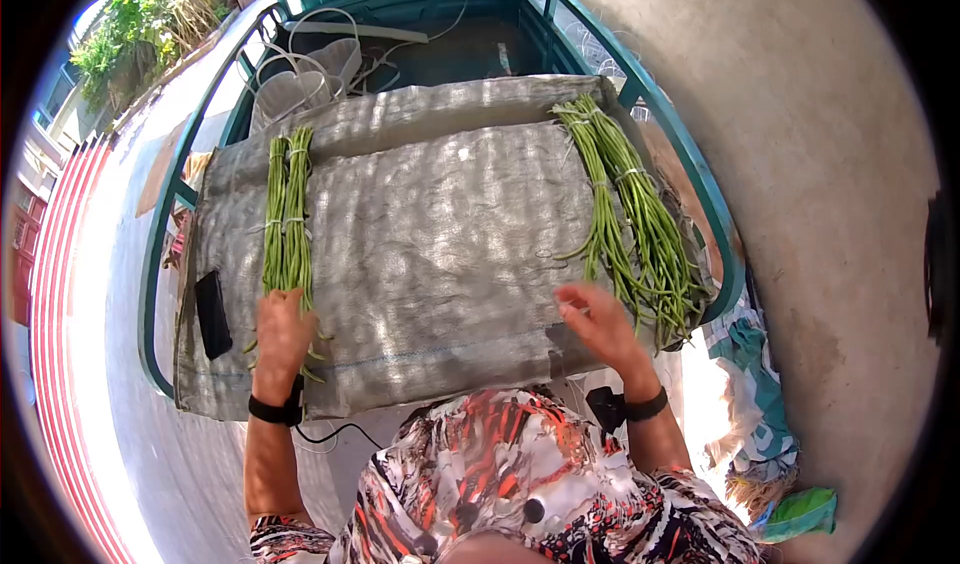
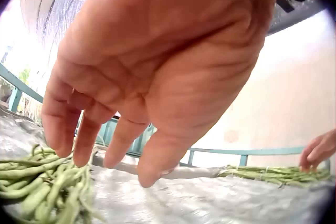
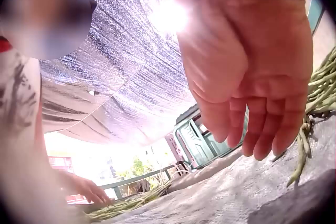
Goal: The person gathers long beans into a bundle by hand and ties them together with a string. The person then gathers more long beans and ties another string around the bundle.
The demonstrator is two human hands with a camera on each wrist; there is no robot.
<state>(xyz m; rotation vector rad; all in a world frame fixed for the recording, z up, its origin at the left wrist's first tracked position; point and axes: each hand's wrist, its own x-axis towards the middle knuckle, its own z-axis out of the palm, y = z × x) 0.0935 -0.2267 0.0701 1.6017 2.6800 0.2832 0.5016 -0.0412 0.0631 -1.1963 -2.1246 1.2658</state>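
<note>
Two tied bundles of long green beans (image 1: 288, 194) lie side by side at the left of a grey woven cloth (image 1: 430, 224). Over their lower ends is my left hand (image 1: 284, 332), fingers hanging loosely with nothing between them; the left wrist view shows the bean tips (image 2: 50, 187) just beside the fingertips. At the right of the cloth lie more tied long beans (image 1: 635, 204), fanned out at the near end. My right hand (image 1: 603, 326) hovers left of that near end, its relaxed fingers (image 3: 257, 124) pointing down and holding nothing.
A black phone (image 1: 213, 314) lies by the cloth's left edge. Teal rails (image 1: 700, 179) of a cart bed run along both sides. White baskets (image 1: 300, 89) stand behind the cloth, and sacks (image 1: 745, 404) sit on the ground at the right.
</note>
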